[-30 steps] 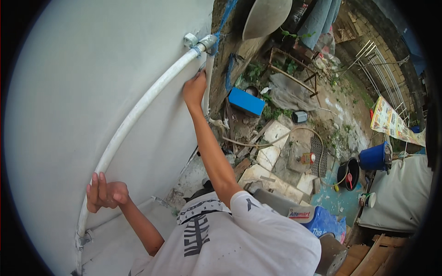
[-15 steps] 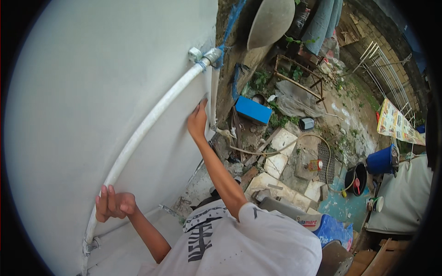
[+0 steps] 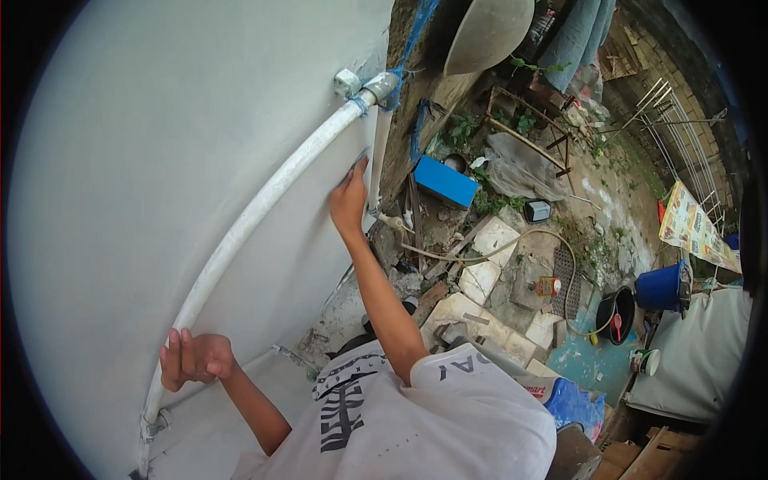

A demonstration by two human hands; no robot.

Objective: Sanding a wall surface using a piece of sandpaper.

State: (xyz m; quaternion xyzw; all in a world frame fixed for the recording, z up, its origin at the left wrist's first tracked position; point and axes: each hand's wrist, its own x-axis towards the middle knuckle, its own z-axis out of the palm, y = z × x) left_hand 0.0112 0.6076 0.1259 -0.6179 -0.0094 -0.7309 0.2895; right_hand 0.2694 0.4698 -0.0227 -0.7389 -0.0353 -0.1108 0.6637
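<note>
A white pipe (image 3: 272, 192) curves along a smooth pale wall (image 3: 144, 160) up to a fitting (image 3: 378, 88) tied with blue cord. At lower left, the fingers of my left hand (image 3: 194, 360) are wrapped over the pipe, palm toward the wall. Below the upper end of the pipe, my right hand (image 3: 350, 196) is pressed to the wall near its edge, fingers closed on a small greyish item, too hidden to name.
To the right lie a blue box (image 3: 446, 180), a rusty metal frame (image 3: 528, 144), broken tiles (image 3: 492, 240), a hose (image 3: 560, 238), a blue bucket (image 3: 658, 286), a black tub (image 3: 616, 316) and a grey tarp (image 3: 680, 352).
My right hand has moved down the wall, farther from the pipe's upper fitting than a second ago. My left hand stays on the pipe; the whole view has shifted slightly.
</note>
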